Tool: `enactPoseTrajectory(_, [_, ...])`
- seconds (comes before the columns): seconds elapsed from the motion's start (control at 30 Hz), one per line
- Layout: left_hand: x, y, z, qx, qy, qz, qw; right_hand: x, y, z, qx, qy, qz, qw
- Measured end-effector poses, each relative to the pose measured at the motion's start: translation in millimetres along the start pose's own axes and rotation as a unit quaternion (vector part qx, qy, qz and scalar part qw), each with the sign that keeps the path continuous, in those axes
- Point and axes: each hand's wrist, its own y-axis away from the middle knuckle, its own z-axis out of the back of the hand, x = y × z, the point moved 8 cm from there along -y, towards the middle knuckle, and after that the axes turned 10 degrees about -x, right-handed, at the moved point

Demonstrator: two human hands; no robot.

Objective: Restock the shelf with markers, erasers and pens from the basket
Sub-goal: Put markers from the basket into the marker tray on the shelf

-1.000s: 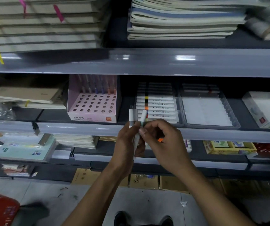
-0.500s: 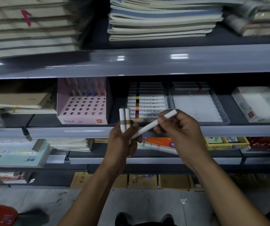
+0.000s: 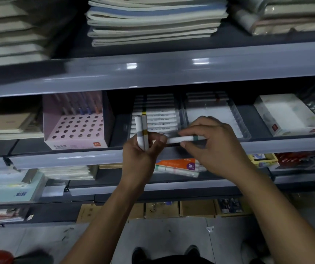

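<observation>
R hand (image 3: 215, 147) now pinches marker (image 3: 183, 139) level, was slanted; L hand (image 3: 140, 155) still grips 2 markers (image 3: 141, 133) upright by tray (image 3: 179, 119).

We read "36" in a purple circle on the orange-topped marker pack (image 3: 177, 165) just below the hands. Lettering on the boxed markers (image 3: 155, 121) behind the hands is too blurred.
</observation>
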Motion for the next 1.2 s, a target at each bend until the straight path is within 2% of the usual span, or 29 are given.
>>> enactPoseTrajectory(0.1, [-5.0, -2.0, -10.9, 0.013, -0.024, -0.034, 0.999, 0.8, -6.4, 5.2, 0.005, 0.044, 0.027, 0.999])
enactPoseTrajectory(0.33, [-11.0, -5.8, -25.4, -0.009, -0.079, -0.094, 0.992, -1.5, -14.5, 8.8, 0.037, 0.113, 0.075, 0.99])
enactPoseTrajectory(0.57, [-6.0, -11.2, -27.4, -0.038, -0.154, -0.111, 0.981, -37.3, -41.0, 16.3, 0.063, 0.144, 0.063, 0.986])
enactPoseTrajectory(0.8, [-2.6, -7.9, -33.0, -0.02, -0.28, -0.161, 0.946, -86.3, -72.1, 16.7, 0.084, 0.247, 0.008, 0.965])
enactPoseTrajectory(0.97, [1.4, -7.8, -34.0, -0.031, -0.299, -0.158, 0.94, -116.8, -85.4, 6.9, 0.116, 0.292, -0.052, 0.948])
enactPoseTrajectory(1.2, [0.4, -8.6, -35.6, -0.031, -0.31, -0.157, 0.937, -130.0, -91.6, 0.2, 0.091, 0.31, -0.098, 0.941])
